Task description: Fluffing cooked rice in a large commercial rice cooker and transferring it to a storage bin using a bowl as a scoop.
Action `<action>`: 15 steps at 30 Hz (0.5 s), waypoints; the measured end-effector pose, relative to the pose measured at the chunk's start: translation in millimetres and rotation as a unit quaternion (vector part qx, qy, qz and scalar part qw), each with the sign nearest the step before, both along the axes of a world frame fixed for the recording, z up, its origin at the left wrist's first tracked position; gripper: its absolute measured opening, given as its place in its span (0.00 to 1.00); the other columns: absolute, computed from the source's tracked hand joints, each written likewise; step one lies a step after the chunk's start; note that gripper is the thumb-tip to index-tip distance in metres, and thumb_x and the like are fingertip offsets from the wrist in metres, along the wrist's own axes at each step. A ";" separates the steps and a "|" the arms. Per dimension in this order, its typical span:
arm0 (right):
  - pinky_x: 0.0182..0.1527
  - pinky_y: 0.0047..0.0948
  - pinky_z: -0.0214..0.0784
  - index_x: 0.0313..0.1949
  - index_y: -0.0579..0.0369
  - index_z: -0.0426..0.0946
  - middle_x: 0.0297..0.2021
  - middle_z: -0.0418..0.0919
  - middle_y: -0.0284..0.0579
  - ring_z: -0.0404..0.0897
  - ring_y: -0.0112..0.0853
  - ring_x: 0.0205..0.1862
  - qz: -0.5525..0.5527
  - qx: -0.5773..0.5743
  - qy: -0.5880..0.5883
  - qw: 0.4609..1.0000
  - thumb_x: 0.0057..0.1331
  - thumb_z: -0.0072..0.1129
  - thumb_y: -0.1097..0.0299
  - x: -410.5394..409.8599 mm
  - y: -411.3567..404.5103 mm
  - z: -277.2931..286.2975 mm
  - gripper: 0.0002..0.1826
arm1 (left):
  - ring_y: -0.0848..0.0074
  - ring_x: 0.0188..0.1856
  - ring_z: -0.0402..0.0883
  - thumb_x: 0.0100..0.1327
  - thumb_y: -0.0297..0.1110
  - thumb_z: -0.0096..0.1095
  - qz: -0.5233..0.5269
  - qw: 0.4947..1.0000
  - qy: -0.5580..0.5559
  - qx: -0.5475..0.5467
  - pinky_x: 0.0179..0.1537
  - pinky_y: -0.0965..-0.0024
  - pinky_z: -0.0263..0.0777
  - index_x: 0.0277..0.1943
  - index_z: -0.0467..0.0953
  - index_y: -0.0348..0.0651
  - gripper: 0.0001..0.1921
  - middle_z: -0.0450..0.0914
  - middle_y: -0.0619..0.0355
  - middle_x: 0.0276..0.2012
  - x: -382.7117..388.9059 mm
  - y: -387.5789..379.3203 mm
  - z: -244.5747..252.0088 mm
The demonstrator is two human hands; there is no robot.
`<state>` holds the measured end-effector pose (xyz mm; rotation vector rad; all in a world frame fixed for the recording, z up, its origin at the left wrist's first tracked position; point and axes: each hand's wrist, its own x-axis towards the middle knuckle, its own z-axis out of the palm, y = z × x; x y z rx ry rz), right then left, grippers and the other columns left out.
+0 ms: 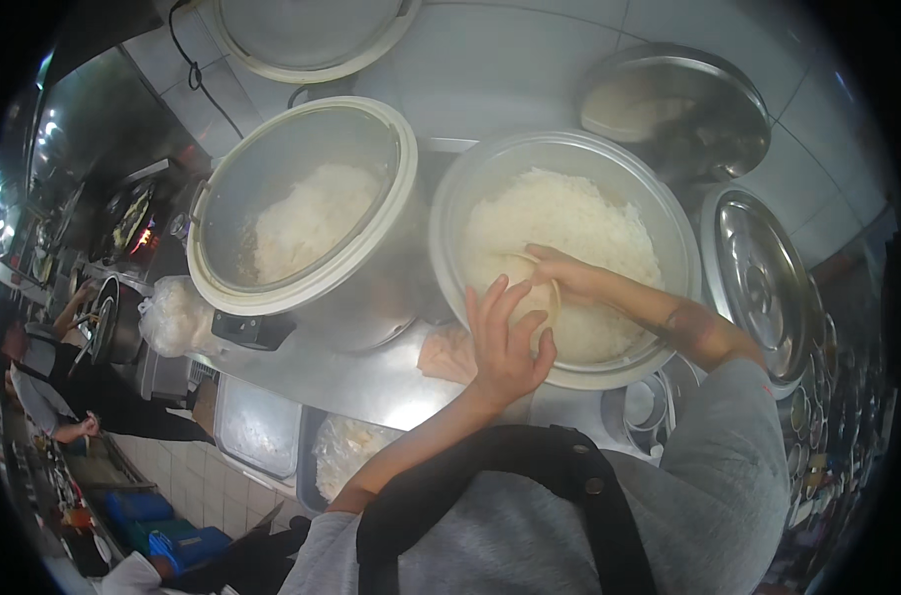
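Before me stands a large round metal pot holding a mound of cooked white rice. My right hand grips the rim of a pale bowl inside the pot, over the rice. Rice seems to lie in that bowl. My left hand is raised at the bowl's near side with its fingers spread, and partly hides the bowl. A crumpled pinkish cloth lies on the steel counter beside the pot, by my left wrist.
Left of the pot is a rice cooker with more rice. Metal lids stand at the right. A knotted plastic bag sits left of the cooker; a tray and a bin with bagged food are below. A co-worker stands far left near a flame.
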<state>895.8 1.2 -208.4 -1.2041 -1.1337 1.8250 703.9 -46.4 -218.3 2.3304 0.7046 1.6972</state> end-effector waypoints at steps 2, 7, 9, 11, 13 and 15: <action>0.55 0.33 0.67 0.60 0.63 0.60 0.52 0.70 0.47 0.71 0.33 0.53 0.023 0.021 0.020 0.999 0.57 0.52 0.69 8.0 -10.2 0.4 0.30 | 0.46 0.63 0.63 0.50 0.27 0.62 0.003 1.000 0.007 -0.003 0.64 0.38 0.45 0.44 0.71 0.40 0.16 0.67 0.45 0.57 0.2 0.0 1.6; 0.62 0.39 0.64 0.61 0.60 0.62 0.57 0.70 0.53 0.72 0.40 0.58 -0.092 -0.064 0.203 0.973 0.59 0.48 0.63 19.8 -51.8 12.0 0.30 | 0.46 0.64 0.61 0.50 0.29 0.62 -0.004 1.000 0.012 -0.012 0.64 0.39 0.44 0.45 0.70 0.40 0.18 0.65 0.44 0.58 1.1 0.3 1.2; 0.63 0.41 0.62 0.62 0.60 0.62 0.58 0.70 0.53 0.71 0.42 0.59 -0.153 -0.056 0.235 0.958 0.59 0.47 0.61 22.4 -64.4 15.0 0.31 | 0.46 0.65 0.57 0.51 0.29 0.62 -0.001 1.000 0.006 -0.026 0.65 0.41 0.44 0.49 0.68 0.39 0.21 0.62 0.43 0.60 1.0 0.5 4.0; 0.64 0.44 0.61 0.62 0.60 0.63 0.59 0.69 0.54 0.70 0.43 0.60 -0.210 -0.047 0.264 0.940 0.60 0.47 0.58 20.1 -74.9 21.6 0.32 | 0.46 0.66 0.55 0.51 0.29 0.62 -0.025 0.998 -0.021 -0.051 0.65 0.42 0.44 0.51 0.66 0.38 0.23 0.60 0.42 0.61 -0.7 -0.5 8.7; 0.65 0.47 0.59 0.62 0.59 0.62 0.59 0.70 0.52 0.69 0.45 0.61 -0.309 0.019 0.305 0.900 0.60 0.47 0.56 14.1 -81.6 35.3 0.32 | 0.45 0.67 0.53 0.52 0.29 0.61 -0.048 0.995 -0.049 -0.075 0.66 0.43 0.43 0.53 0.64 0.37 0.24 0.58 0.41 0.62 -1.0 2.8 15.4; 0.65 0.48 0.59 0.62 0.59 0.62 0.59 0.69 0.52 0.69 0.45 0.61 -0.342 0.053 0.307 0.887 0.60 0.47 0.55 13.8 -83.8 42.1 0.32 | 0.51 0.68 0.52 0.59 0.35 0.57 -0.071 0.980 -0.109 -0.149 0.68 0.51 0.44 0.59 0.59 0.33 0.27 0.56 0.42 0.64 0.3 7.1 22.1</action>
